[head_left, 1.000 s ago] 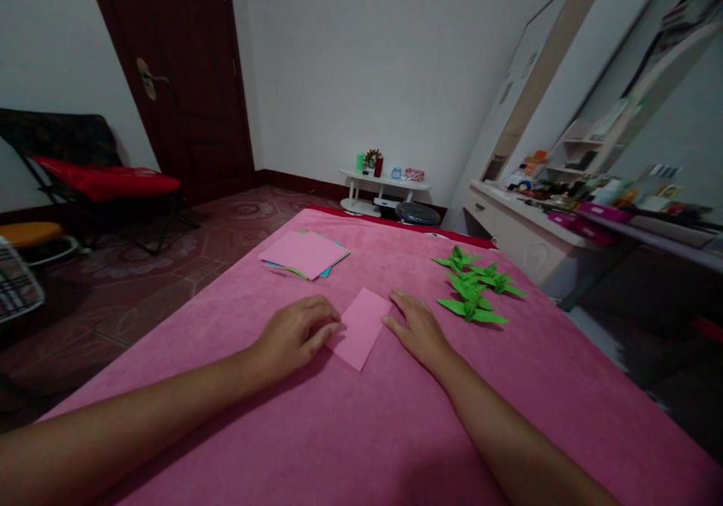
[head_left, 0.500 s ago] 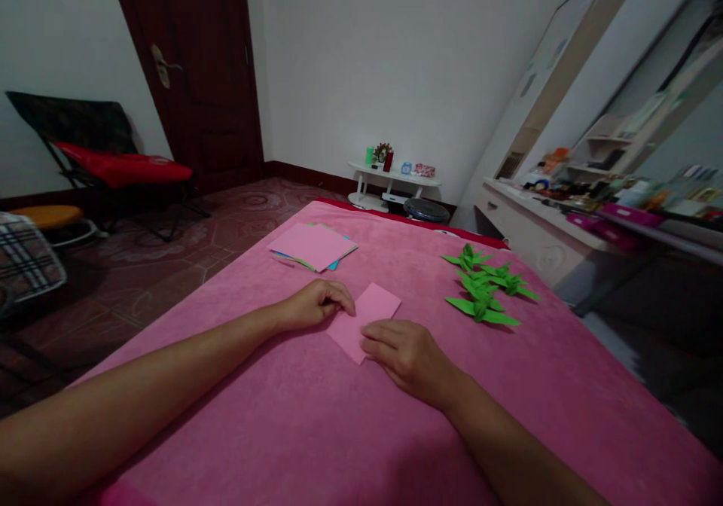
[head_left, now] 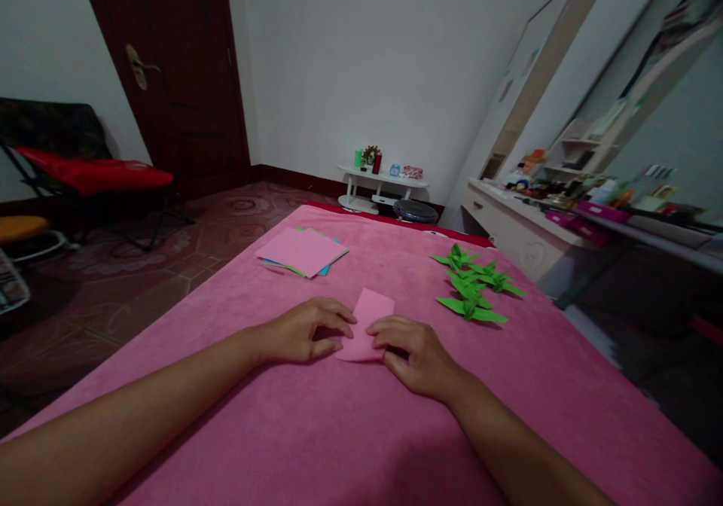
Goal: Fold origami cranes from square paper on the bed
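Note:
A folded sheet of pink paper [head_left: 373,309] lies on the pink cloth between my hands, its near end slightly raised and curved. My left hand [head_left: 308,330] is at its left edge, with curled fingertips and thumb on the paper. At the right edge, my right hand [head_left: 416,349] has its fingers on top and its thumb by the near corner. Both hands grip the sheet lightly. Several green folded paper cranes [head_left: 470,286] sit to the right. Beyond my left hand is a stack of paper sheets [head_left: 302,250], pink on top, with green and blue edges showing.
The pink cloth [head_left: 271,431] covers the surface in front of me. A cluttered dresser [head_left: 508,224] stands at the right, and a low white shelf [head_left: 384,178] is against the far wall. On the left are a folding chair with a red cushion [head_left: 96,175] and a wooden door [head_left: 181,77].
The near end of the pink paper has lifted into a curve, and the sheet has turned straighter towards me. My left hand has moved down along its edge. The whole view has shifted slightly.

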Motion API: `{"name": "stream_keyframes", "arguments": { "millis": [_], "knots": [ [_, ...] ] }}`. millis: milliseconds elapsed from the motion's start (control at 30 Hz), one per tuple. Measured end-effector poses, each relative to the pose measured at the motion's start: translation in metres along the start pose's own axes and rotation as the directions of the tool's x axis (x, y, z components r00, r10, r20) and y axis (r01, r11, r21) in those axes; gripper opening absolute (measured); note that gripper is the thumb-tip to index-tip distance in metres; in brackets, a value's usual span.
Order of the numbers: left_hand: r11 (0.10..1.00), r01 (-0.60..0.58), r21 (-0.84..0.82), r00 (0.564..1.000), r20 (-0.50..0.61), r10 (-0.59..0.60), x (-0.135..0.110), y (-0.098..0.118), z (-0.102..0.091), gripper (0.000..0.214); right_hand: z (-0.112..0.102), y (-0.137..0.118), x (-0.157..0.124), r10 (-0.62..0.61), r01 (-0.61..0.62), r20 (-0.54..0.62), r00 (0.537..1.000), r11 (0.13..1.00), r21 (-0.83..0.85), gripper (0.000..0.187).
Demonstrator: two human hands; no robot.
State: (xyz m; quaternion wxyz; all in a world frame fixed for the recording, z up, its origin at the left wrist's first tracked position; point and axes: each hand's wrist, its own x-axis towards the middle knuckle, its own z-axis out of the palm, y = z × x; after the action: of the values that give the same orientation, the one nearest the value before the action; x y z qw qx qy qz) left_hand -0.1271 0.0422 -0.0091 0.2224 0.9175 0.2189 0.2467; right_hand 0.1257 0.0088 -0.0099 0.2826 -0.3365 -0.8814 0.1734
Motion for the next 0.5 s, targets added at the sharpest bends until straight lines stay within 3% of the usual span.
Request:
{"name": "stream_keyframes", "arguments": {
  "millis": [100,267,367,500],
  "knots": [
    [1.0,-0.011,-0.005,1.0,0.005,0.011,0.002,0.002,-0.001,0.032,0.003,0.006,0.002,0.12,-0.114,-0.086,0.989,0.991,0.069,0.018],
    [0.994,0.042,-0.099,0.999,-0.005,-0.042,0.013,0.003,0.0,0.033,0.008,0.019,0.005,0.329,-0.285,-0.241,0.913,0.937,0.202,0.028],
    [0.965,0.168,-0.2,0.984,-0.027,-0.177,0.025,-0.007,0.01,0.027,0.009,0.024,0.011,0.372,-0.311,-0.295,0.88,0.921,0.234,0.026],
    [0.882,0.375,-0.284,0.906,-0.089,-0.414,0.041,-0.027,0.026,0.039,0.011,0.033,0.019,0.375,-0.33,-0.376,0.848,0.927,0.181,0.023]
  ]
}}
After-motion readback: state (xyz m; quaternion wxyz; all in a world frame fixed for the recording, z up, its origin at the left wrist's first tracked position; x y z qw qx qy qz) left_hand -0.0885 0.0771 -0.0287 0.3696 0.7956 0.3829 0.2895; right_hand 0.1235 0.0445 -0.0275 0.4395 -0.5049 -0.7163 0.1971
